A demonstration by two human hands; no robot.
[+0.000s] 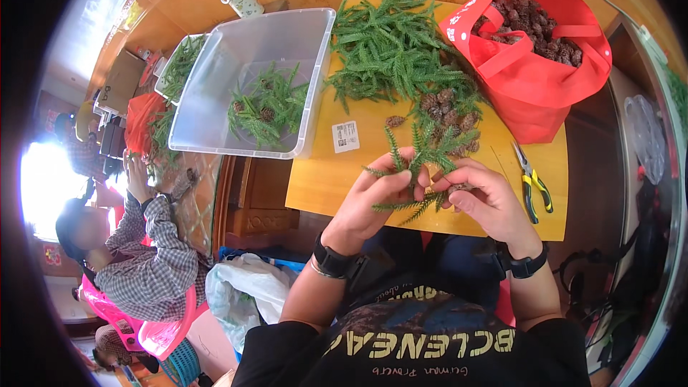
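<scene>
Above the table's near edge, my left hand pinches a green artificial pine sprig with several needle branches spreading outward. My right hand is closed beside it, its fingers on a small brown pine cone against the sprig's lower branches. Fingers partly hide where cone and sprig meet. Just beyond my hands lies a cluster of loose pine cones, with a single cone to its left. Behind them a large heap of green sprigs covers the far part of the yellow table.
A clear plastic bin at the left holds several sprigs with cones. The red bag at far right is full of pine cones. Yellow-and-black pliers and a white label lie on the table. Another person sits at far left.
</scene>
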